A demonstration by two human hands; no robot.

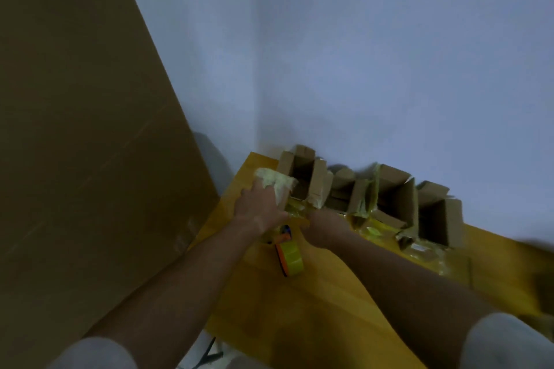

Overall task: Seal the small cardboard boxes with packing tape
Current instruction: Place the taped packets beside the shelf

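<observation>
Several small cardboard boxes stand in a row along the wall at the far edge of a yellow table (314, 302), flaps up. The leftmost box (302, 177) is open, with old yellowish tape hanging from its flaps. My left hand (260, 207) grips a crumpled wad of used tape (275, 181) at that box's left side. My right hand (323, 226) rests against the front of the boxes, fingers curled; what it holds is hidden. A tape dispenser (289, 255) with an orange frame and a yellowish roll lies on the table just below both hands.
A large brown cardboard sheet (84, 129) leans upright at the left, close to the table's edge. A pale wall (359, 54) stands right behind the boxes. More open boxes (431, 216) and clear film lie to the right. The image is blurred.
</observation>
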